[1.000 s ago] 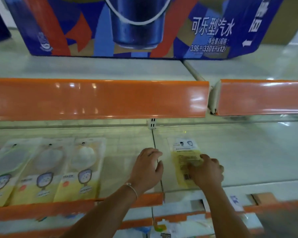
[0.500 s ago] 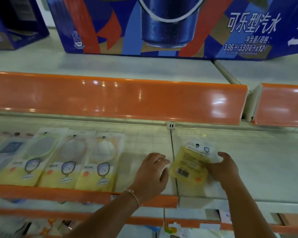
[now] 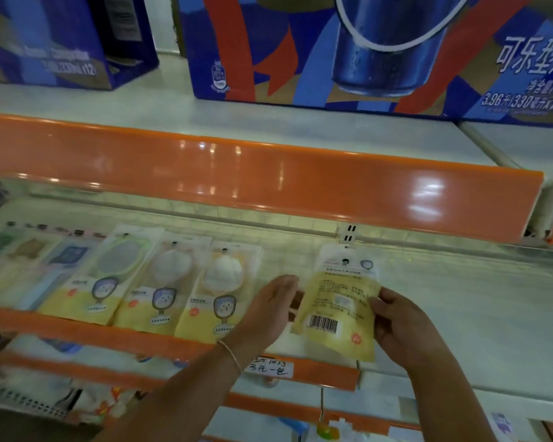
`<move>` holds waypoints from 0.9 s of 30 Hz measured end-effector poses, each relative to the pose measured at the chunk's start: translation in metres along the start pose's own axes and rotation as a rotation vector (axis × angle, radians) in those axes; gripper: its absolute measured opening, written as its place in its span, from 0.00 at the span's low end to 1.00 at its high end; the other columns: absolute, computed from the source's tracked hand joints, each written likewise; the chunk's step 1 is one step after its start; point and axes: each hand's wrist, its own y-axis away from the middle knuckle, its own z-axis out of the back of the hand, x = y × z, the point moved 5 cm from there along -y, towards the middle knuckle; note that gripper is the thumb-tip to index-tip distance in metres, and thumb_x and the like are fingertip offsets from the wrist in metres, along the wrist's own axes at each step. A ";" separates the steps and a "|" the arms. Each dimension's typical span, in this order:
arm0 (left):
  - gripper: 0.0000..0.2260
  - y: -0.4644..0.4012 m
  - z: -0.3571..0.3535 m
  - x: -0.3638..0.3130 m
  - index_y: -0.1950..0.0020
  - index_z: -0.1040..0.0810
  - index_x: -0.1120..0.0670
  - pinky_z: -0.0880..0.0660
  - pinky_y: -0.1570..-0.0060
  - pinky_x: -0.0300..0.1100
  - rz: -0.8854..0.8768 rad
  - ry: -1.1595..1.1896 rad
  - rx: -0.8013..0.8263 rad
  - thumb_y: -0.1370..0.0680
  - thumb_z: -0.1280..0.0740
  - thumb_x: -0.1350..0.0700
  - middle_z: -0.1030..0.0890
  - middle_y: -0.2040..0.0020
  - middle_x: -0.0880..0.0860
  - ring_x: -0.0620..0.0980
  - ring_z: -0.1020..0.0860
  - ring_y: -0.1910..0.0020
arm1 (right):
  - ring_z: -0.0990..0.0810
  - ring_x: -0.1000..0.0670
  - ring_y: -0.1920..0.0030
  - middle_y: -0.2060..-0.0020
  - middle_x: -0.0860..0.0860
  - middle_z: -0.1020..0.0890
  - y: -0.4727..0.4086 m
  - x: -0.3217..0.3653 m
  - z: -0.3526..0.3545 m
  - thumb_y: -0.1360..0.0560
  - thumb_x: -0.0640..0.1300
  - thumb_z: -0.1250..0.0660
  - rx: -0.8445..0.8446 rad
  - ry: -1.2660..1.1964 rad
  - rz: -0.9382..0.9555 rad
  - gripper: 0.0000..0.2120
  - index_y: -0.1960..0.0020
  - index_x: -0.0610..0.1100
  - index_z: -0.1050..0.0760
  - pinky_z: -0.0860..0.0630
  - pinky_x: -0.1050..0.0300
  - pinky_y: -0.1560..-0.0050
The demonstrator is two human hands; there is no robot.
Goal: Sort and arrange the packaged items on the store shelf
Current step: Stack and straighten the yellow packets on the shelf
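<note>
Both hands' grips flank the yellow packet (image 3: 339, 306), back-side up

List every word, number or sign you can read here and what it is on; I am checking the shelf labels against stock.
"可乐型汽" (cut off at the frame edge) and "3.96升(330毫升x12)": big blue drinks carton on the upper shelf.
"x12)", rest blurred: second blue carton at left.
"3元一包": handwritten price tag on the orange shelf rail.
Barcode only, print too small: yellow packet held by the right hand.
Packets lying on the shelf: unreadable.

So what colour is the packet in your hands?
Mostly yellow, clear top, black barcode: the packet, in the head view.
</note>
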 end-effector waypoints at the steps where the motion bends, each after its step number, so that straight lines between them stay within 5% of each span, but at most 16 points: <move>1: 0.17 0.000 0.007 -0.001 0.48 0.19 0.52 0.24 0.64 0.35 0.112 0.143 0.019 0.18 0.44 0.45 0.18 0.60 0.49 0.42 0.19 0.65 | 0.13 0.43 0.55 0.53 0.40 0.14 0.003 -0.003 -0.012 0.20 0.29 0.48 0.051 0.001 0.004 0.15 0.43 0.35 0.24 0.16 0.52 0.62; 4: 0.21 0.007 0.031 -0.009 0.64 0.18 0.53 0.28 0.74 0.36 0.276 0.245 0.074 0.20 0.40 0.42 0.21 0.71 0.50 0.47 0.24 0.75 | 0.15 0.40 0.49 0.46 0.37 0.16 0.011 -0.013 -0.051 0.21 0.28 0.47 0.189 0.014 0.000 0.17 0.41 0.35 0.23 0.16 0.47 0.54; 8: 0.10 0.009 0.077 -0.008 0.52 0.18 0.59 0.22 0.60 0.39 0.166 0.277 0.016 0.20 0.35 0.53 0.15 0.58 0.53 0.48 0.16 0.60 | 0.14 0.41 0.52 0.47 0.36 0.16 0.013 -0.027 -0.100 0.21 0.28 0.44 0.247 0.128 0.009 0.15 0.41 0.34 0.22 0.16 0.50 0.59; 12: 0.06 0.013 0.122 0.000 0.49 0.21 0.56 0.24 0.59 0.36 0.082 0.270 -0.098 0.20 0.35 0.55 0.19 0.56 0.50 0.50 0.20 0.54 | 0.14 0.43 0.55 0.49 0.38 0.15 0.011 -0.038 -0.138 0.20 0.34 0.39 0.132 0.346 0.083 0.14 0.35 0.37 0.25 0.19 0.52 0.60; 15: 0.15 0.016 0.148 0.008 0.49 0.18 0.57 0.22 0.50 0.60 0.055 0.353 -0.171 0.28 0.27 0.47 0.21 0.49 0.67 0.68 0.22 0.50 | 0.14 0.44 0.54 0.50 0.42 0.14 0.015 -0.047 -0.169 0.20 0.44 0.36 0.070 0.447 0.120 0.14 0.36 0.43 0.25 0.18 0.46 0.56; 17: 0.21 0.020 0.160 0.009 0.48 0.19 0.59 0.25 0.49 0.65 0.032 0.315 -0.131 0.30 0.28 0.42 0.23 0.49 0.72 0.73 0.24 0.50 | 0.13 0.47 0.55 0.55 0.47 0.13 0.024 -0.052 -0.196 0.19 0.50 0.38 0.094 0.518 0.144 0.12 0.44 0.46 0.19 0.19 0.47 0.54; 19: 0.19 0.026 0.170 0.000 0.49 0.22 0.62 0.20 0.59 0.55 -0.101 0.145 -0.099 0.25 0.31 0.45 0.23 0.58 0.68 0.63 0.20 0.60 | 0.13 0.49 0.55 0.57 0.49 0.12 0.030 -0.060 -0.219 0.19 0.55 0.42 0.143 0.548 0.126 0.17 0.51 0.49 0.18 0.21 0.52 0.54; 21: 0.12 0.038 0.176 -0.016 0.55 0.22 0.60 0.27 0.68 0.39 -0.293 -0.076 -0.102 0.21 0.35 0.50 0.26 0.62 0.53 0.45 0.24 0.68 | 0.14 0.49 0.52 0.53 0.48 0.13 0.034 -0.071 -0.238 0.20 0.60 0.46 0.203 0.478 0.073 0.22 0.49 0.49 0.17 0.21 0.51 0.51; 25: 0.11 0.061 0.177 -0.035 0.56 0.21 0.49 0.25 0.53 0.41 -0.618 -0.445 -0.079 0.21 0.38 0.46 0.25 0.51 0.47 0.45 0.24 0.52 | 0.27 0.39 0.31 0.34 0.37 0.24 0.039 -0.094 -0.256 0.27 0.69 0.40 0.362 0.056 -0.086 0.36 0.34 0.42 0.23 0.36 0.38 0.27; 27: 0.14 0.069 0.174 -0.040 0.55 0.20 0.53 0.29 0.47 0.41 -0.730 -0.617 -0.103 0.20 0.41 0.47 0.23 0.51 0.47 0.46 0.27 0.49 | 0.24 0.37 0.34 0.36 0.36 0.23 0.041 -0.101 -0.259 0.27 0.65 0.36 0.439 -0.082 -0.158 0.33 0.34 0.40 0.23 0.32 0.38 0.30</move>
